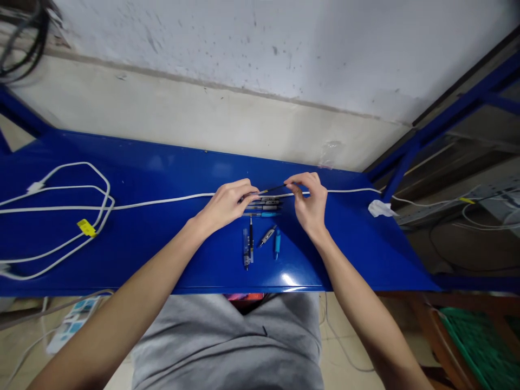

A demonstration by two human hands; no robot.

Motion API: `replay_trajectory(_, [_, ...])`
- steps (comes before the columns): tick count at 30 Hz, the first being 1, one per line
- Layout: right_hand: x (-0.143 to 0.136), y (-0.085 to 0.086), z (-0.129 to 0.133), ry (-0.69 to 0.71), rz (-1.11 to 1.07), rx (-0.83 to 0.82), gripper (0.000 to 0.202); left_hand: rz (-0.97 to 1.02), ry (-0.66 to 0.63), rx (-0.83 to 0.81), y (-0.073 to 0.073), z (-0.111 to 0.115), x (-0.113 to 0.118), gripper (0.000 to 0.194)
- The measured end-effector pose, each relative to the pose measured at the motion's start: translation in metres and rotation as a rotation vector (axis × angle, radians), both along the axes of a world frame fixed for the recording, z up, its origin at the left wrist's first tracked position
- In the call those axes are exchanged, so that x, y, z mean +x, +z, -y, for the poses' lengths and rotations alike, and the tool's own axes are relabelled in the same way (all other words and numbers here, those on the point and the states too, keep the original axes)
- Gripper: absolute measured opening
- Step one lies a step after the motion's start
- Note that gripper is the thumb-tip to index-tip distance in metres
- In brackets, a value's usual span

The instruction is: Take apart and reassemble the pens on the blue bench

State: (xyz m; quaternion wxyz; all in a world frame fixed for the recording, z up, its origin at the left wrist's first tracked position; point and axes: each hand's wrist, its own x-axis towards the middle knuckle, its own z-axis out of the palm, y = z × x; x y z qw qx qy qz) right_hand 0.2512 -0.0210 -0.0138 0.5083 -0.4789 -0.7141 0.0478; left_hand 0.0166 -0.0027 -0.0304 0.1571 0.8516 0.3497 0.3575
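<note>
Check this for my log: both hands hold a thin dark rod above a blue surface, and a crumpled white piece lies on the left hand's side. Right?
The side is wrong: the head view shows the crumpled white piece on the side of the right hand, not the left hand. Both hands hold the thin dark rod above the blue surface.

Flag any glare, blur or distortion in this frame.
Head view: bright glare on the blue tabletop between the turquoise barrel and front edge; head view: black cables upper left look soft; head view: left forearm looks stretched toward the lower-left corner.
</note>
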Motion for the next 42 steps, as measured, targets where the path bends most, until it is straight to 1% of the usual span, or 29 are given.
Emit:
replay_trajectory(2, [0.001,0.000,-0.001,-0.009,-0.052,0.014,0.016,0.000,0.004,0.016,-0.001,-0.001,0.000,0.025])
replay_trajectory(5, [0.000,0.000,0.000,0.031,-0.084,0.004,0.013,-0.007,-0.018,0.028,-0.002,-0.001,-0.001,0.026])
replay_trajectory(8, [-0.008,-0.004,0.003,0.095,-0.094,-0.078,0.009,-0.032,-0.015,0.025,-0.002,0.000,0.001,0.027])
replay_trajectory(10, [-0.016,-0.008,0.006,0.133,-0.144,-0.146,0.008,-0.044,0.001,0.012,-0.001,0.002,0.003,0.027])
replay_trajectory(13, [-0.026,-0.014,0.010,0.137,-0.212,-0.234,0.010,-0.059,0.025,0.003,0.000,0.006,0.007,0.027])
replay_trajectory(15, [-0.027,-0.016,0.010,0.141,-0.234,-0.274,0.011,-0.080,0.038,0.012,0.001,0.008,0.010,0.027])
replay_trajectory(19, [-0.025,-0.015,0.008,0.183,-0.281,-0.322,0.012,-0.145,0.029,0.044,0.001,0.011,0.013,0.028])
replay_trajectory(22, [-0.027,-0.012,0.011,0.227,-0.276,-0.345,0.016,-0.173,-0.009,0.066,0.001,0.011,0.012,0.026])
replay_trajectory(25, [-0.029,-0.009,0.013,0.274,-0.266,-0.358,0.021,-0.145,-0.078,0.050,0.001,0.011,0.011,0.024])
replay_trajectory(28, [-0.027,-0.007,0.011,0.343,-0.309,-0.381,0.027,-0.089,-0.084,0.043,-0.001,0.010,0.011,0.024])
replay_trajectory(30, [-0.024,-0.005,0.008,0.433,-0.366,-0.433,0.031,-0.043,-0.051,0.038,-0.002,0.010,0.011,0.025])
replay_trajectory(32, [-0.022,-0.004,0.007,0.524,-0.411,-0.514,0.042,-0.007,-0.012,0.023,-0.003,0.008,0.010,0.027])
replay_trajectory(34, [-0.020,-0.003,0.007,0.543,-0.389,-0.565,0.047,0.004,0.020,0.006,-0.004,0.006,0.009,0.029])
replay_trajectory(35, [-0.020,-0.003,0.008,0.508,-0.346,-0.561,0.046,0.005,0.042,0.000,-0.004,0.005,0.008,0.029])
replay_trajectory(37, [-0.018,-0.001,0.010,0.391,-0.221,-0.512,0.037,0.015,0.122,-0.007,-0.004,0.003,0.006,0.029])
replay_trajectory(38, [-0.017,0.001,0.012,0.357,-0.158,-0.494,0.028,0.023,0.187,-0.012,-0.004,0.002,0.006,0.029])
replay_trajectory(39, [-0.017,0.003,0.014,0.365,-0.102,-0.500,0.019,0.033,0.262,-0.022,-0.003,0.002,0.005,0.029])
replay_trajectory(40, [-0.017,0.005,0.015,0.418,-0.054,-0.527,0.009,0.042,0.335,-0.038,-0.003,0.001,0.004,0.029])
replay_trajectory(41, [-0.018,0.007,0.018,0.502,-0.010,-0.569,0.004,0.046,0.396,-0.057,-0.002,0.001,0.004,0.029])
replay_trajectory(42, [-0.020,0.009,0.020,0.595,0.035,-0.610,0.007,0.046,0.439,-0.075,-0.002,0.000,0.004,0.029])
